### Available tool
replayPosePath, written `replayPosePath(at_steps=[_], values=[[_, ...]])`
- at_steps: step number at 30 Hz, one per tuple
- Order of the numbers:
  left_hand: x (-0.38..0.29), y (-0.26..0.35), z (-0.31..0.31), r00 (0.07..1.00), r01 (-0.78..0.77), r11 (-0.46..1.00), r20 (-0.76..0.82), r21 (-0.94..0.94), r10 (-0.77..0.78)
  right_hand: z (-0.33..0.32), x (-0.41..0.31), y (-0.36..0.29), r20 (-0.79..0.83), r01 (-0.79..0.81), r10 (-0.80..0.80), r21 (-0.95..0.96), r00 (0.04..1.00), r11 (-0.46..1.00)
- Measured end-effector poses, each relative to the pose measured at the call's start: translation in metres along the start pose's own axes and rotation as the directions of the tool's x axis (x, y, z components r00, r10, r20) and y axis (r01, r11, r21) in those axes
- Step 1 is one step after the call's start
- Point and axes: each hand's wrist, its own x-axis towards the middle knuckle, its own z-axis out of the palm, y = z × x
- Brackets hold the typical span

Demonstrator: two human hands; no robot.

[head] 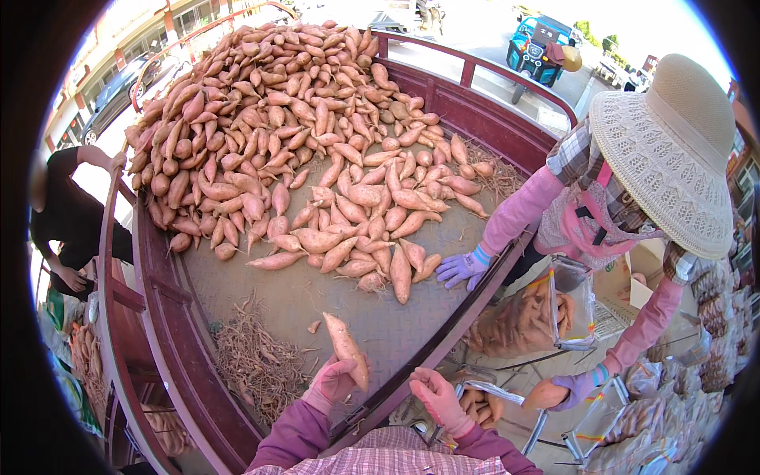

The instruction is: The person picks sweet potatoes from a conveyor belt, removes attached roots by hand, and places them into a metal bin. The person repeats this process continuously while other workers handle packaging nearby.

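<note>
My left hand (330, 382), in a pink glove, grips a sweet potato (343, 343) by its lower half, tilted above the cargo bed (285, 285). Beside the bed's near side rail (409, 365) is my right hand (442, 399), also gloved in pink. Its fingers are loosely curled, and I see nothing in them. Just right of it, below the rail, a plastic bag holding sweet potatoes (478, 407) is held open by a metal frame (537, 430). Loose sweet potatoes (356, 237) spread across the bed in front of me.
A large heap of sweet potatoes (267, 107) fills the far bed. Root trimmings (261, 356) lie near left. A co-worker in a sun hat (665, 154) leans on the bed, one gloved hand holding a sweet potato (545, 394). Filled bags (522, 314) stand right. Another person (71, 208) is left.
</note>
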Motion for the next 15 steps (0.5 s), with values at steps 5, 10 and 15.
replayPosePath(at_steps=[5,10,15], values=[[-0.013,-0.064,0.075,0.998,0.021,0.998,0.052,-0.066,-0.018,0.026,-0.005,-0.017,0.226,0.273,-0.185,-0.462,0.956,0.844],[-0.008,-0.075,0.126,0.998,0.045,0.955,0.034,0.294,-0.057,-0.008,-0.058,-0.035,0.172,-0.155,0.119,0.212,0.978,0.965],[0.006,-0.087,0.125,0.923,0.027,0.999,0.384,-0.022,-0.016,-0.056,-0.101,-0.004,0.51,-0.405,0.139,0.458,0.849,0.791]])
